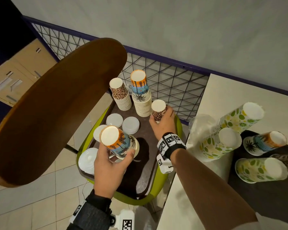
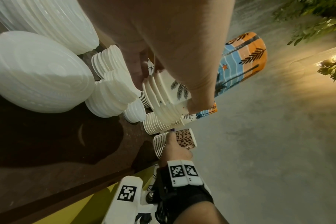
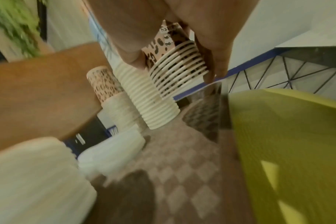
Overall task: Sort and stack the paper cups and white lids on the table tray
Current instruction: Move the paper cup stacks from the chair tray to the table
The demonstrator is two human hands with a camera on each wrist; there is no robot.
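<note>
Our left hand (image 1: 110,165) wraps a short stack of palm-print cups (image 1: 119,141) over the tray's (image 1: 146,165) left edge beside the white lids (image 1: 121,122); our right hand (image 1: 163,124) pinches leopard-print cups (image 1: 158,110) at the far edge, probably to join matching stacks.

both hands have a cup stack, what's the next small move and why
Probably carry the right hand with its small leopard stack leftward and lower it onto the standing leopard stack at the tray's far end. The prints match, that stack's top is uncovered, and the palm-print stack stands between them, so lift over it. The left hand holds palm-print cups for after.
</note>
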